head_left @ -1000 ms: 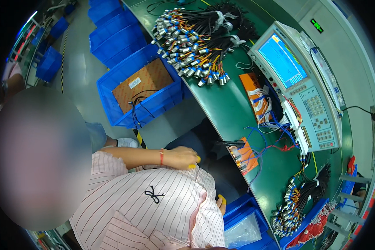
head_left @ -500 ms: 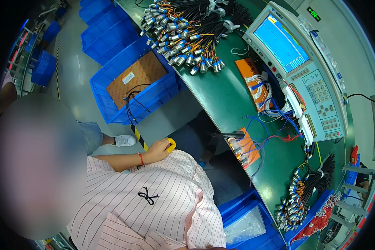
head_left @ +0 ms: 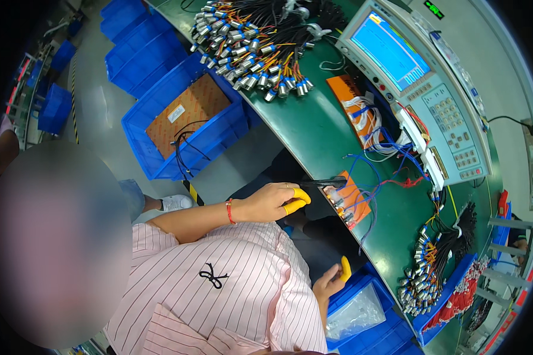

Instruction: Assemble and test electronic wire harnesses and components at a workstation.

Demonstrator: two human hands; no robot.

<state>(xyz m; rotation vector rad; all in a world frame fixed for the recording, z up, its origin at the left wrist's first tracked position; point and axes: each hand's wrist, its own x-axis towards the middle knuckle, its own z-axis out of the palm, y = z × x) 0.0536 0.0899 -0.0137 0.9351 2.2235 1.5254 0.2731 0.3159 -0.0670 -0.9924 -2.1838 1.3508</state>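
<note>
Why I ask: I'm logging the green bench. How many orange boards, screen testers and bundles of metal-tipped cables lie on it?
Orange boards: 2
Tester: 1
Cable bundles: 2
Total: 5
</note>
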